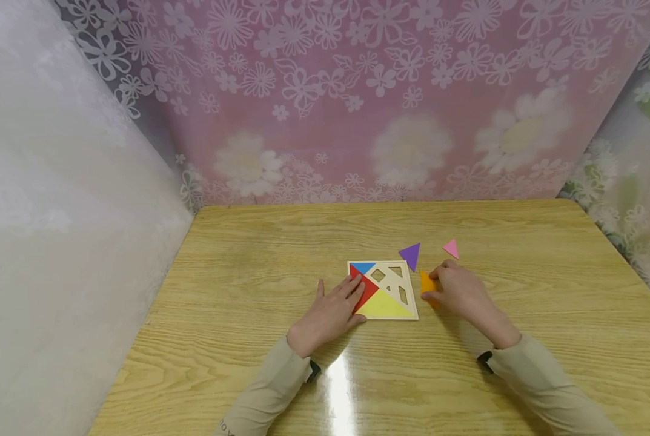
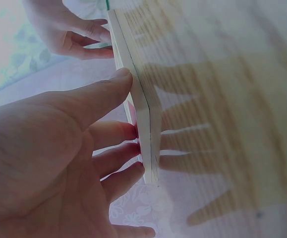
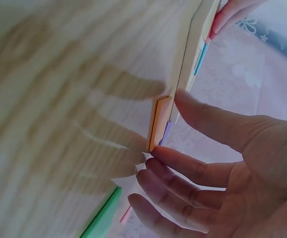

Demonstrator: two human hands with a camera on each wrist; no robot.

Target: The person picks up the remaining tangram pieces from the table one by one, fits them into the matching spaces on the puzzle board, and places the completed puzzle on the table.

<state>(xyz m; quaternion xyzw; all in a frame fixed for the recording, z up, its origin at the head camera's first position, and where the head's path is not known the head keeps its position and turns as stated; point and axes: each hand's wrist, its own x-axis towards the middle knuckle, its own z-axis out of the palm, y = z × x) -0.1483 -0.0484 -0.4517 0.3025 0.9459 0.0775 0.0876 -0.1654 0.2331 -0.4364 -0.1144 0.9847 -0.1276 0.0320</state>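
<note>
"What does the head view give you?"

"I have my left hand (image 1: pixel 330 312) spread on the puzzle board (image 1: pixel 392 282), fingers extended over the red piece (image 1: pixel 367 289) and thumb at the near edge. The blue piece (image 1: pixel 363 267) and yellow piece (image 1: pixel 384 306) sit in the board too, with cut-outs showing toward its right side."

"And the right hand (image 1: pixel 463 292)?"

"That one pinches the orange piece (image 1: pixel 426 283) between thumb and finger, just beside the board's right edge. I see the purple triangle (image 1: pixel 411 255) by the far right corner, and the pink triangle (image 1: pixel 452 249) farther right on the wooden table (image 1: pixel 248 266)."

"Left wrist?"

"My thumb rests against the board's edge, and the fingertips reach its top face. I'm not gripping with a closed hand there. The right hand shows past the far end."

"Right wrist?"

"Thumb at one end of the orange piece, forefinger at the other. I can't tell if it's off the table. A purple edge shows behind it, and the green piece (image 3: pixel 102 214) lies on the table near my other fingers."
</note>
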